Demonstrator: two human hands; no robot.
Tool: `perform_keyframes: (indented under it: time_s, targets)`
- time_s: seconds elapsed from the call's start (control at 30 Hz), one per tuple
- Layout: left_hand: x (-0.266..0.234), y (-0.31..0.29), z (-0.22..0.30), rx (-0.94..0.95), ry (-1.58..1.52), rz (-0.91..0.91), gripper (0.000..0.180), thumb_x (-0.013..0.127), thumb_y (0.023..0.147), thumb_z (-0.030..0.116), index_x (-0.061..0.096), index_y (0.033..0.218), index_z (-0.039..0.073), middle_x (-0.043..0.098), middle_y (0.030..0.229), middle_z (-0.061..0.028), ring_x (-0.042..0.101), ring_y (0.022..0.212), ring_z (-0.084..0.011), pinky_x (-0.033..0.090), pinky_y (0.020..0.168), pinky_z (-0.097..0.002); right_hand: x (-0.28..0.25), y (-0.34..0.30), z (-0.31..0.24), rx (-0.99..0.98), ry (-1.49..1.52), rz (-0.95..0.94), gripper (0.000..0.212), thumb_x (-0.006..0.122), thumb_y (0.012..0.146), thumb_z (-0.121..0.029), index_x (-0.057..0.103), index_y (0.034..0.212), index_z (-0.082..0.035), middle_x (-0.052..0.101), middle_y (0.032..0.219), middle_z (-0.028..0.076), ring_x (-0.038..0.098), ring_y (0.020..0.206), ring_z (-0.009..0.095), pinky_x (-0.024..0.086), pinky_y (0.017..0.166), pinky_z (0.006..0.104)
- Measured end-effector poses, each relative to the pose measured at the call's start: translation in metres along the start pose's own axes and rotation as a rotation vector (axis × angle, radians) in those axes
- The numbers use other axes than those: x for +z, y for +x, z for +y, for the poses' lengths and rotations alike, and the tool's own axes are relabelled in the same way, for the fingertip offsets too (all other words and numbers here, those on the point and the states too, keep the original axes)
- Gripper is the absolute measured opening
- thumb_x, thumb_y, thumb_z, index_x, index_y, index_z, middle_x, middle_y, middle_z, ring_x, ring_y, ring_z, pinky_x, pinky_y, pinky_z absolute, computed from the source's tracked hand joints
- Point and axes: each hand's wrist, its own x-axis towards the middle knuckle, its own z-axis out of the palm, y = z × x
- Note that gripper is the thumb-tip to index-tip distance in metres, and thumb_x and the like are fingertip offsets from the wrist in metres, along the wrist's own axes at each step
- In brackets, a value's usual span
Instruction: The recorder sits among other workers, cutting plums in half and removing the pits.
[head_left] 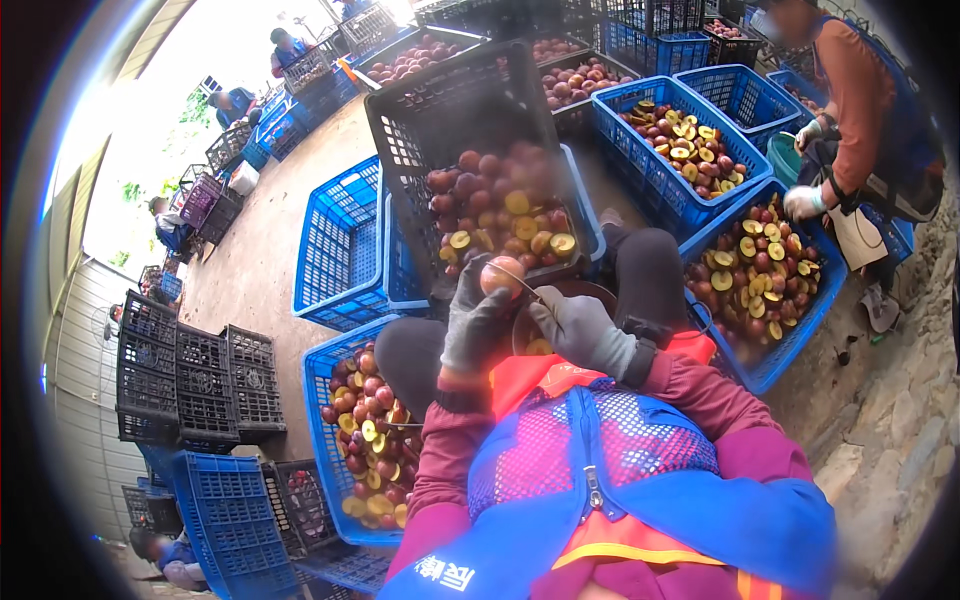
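Two grips: left hand (475, 325) closed on fruit (501, 278), right hand (585, 333), toward four o'clock, on knife (526, 288); slicing seems in hand, next stroke likely needs steady fruit

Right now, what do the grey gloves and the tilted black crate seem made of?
Gloves: probably knit fabric, matte, by their soft, close fit; any coating is unclear. Crate: likely moulded plastic, rather dull, by its stiff, regular lattice.

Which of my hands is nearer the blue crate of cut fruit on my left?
Left. Your left hand is right of the blue crate; your right hand is farther right.
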Motion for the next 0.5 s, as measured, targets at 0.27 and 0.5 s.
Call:
perform_keyframes:
  time_s: [0.27, 0.5]
  targets:
    - [-0.028, 0.008, -0.037, -0.159, -0.547, 0.237, 0.058, 0.056, 0.109, 0.053, 0.061, 0.134, 0.002, 0.067, 0.12, -0.0103, 0.067, 0.108, -0.0247, 0.054, 0.099, -0.0429, 0.013, -0.01, -0.007, -0.091, -0.308, -0.01, 0.021, 0.061, 0.106, -0.027, 0.057, 0.109, -0.007, 0.068, 0.071, 0.016, 0.067, 0.06, 0.04, 0.049, 0.051, 0.0523]
    - [-0.029, 0.002, -0.035, 0.093, 0.366, 0.253, 0.049, 0.067, 0.106, 0.045, 0.061, 0.134, 0.006, 0.066, 0.119, -0.0095, 0.064, 0.103, -0.0161, 0.057, 0.085, -0.0312, 0.017, -0.007, -0.002, 0.002, -0.321, -0.116, 0.025, 0.058, 0.107, -0.031, 0.058, 0.112, -0.006, 0.069, 0.072, 0.015, 0.067, 0.057, 0.037, 0.05, 0.05, 0.0504]
